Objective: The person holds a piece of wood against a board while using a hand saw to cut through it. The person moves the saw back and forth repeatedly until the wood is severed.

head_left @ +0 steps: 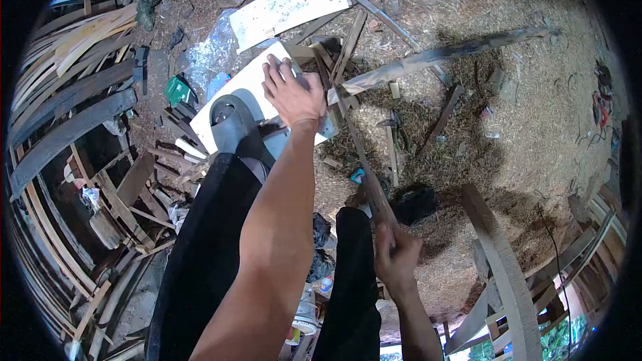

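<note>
My left hand (pixel 293 97) lies on a white board (pixel 224 103) with its fingers stretched out, pressing near the board's right end. Beside it, a foot in a dark grey slipper (pixel 234 130) stands on the same board. My right hand (pixel 396 257), lower right, is closed around the handle end of a handsaw (pixel 364 160). The saw's long narrow blade runs up and left, its tip close to my left hand. A dark, weathered length of wood (pixel 448 57) stretches to the right, its pale end at the blade; the contact there is partly hidden.
Sawdust covers the ground (pixel 528 120). Pliers (pixel 401 135) and thin wood strips lie right of the saw. Stacked curved planks (pixel 73 127) fill the left side. A white panel (pixel 291 7) lies ahead. A thick beam (pixel 501 267) rises at the lower right.
</note>
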Demonstrator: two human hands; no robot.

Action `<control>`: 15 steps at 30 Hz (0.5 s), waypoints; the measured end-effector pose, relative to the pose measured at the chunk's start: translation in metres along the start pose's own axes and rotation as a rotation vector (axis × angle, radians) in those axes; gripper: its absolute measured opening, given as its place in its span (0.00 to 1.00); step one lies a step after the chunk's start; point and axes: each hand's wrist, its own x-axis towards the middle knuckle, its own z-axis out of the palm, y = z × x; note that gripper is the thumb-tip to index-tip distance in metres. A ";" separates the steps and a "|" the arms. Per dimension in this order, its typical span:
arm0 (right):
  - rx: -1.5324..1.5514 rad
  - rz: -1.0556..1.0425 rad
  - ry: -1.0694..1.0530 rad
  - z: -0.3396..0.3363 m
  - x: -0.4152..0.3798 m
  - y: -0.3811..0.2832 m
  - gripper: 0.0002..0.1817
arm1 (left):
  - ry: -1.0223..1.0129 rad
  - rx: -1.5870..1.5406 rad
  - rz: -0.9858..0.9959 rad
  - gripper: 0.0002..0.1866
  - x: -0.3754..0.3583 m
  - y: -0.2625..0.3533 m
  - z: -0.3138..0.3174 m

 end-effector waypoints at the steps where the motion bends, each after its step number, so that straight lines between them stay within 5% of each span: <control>1: 0.080 -0.055 0.089 0.012 0.018 -0.004 0.15 | -0.002 0.000 -0.004 0.28 -0.001 0.000 0.000; 8: -0.050 -0.057 0.121 0.065 0.157 -0.061 0.28 | -0.008 -0.023 0.033 0.27 -0.002 -0.001 -0.002; 12: 0.132 -0.042 0.023 0.044 0.111 -0.049 0.23 | 0.011 -0.008 0.042 0.27 -0.003 0.000 -0.003; 15: 0.130 -0.068 0.163 0.018 0.022 -0.021 0.14 | 0.032 0.011 0.049 0.27 -0.003 -0.001 0.000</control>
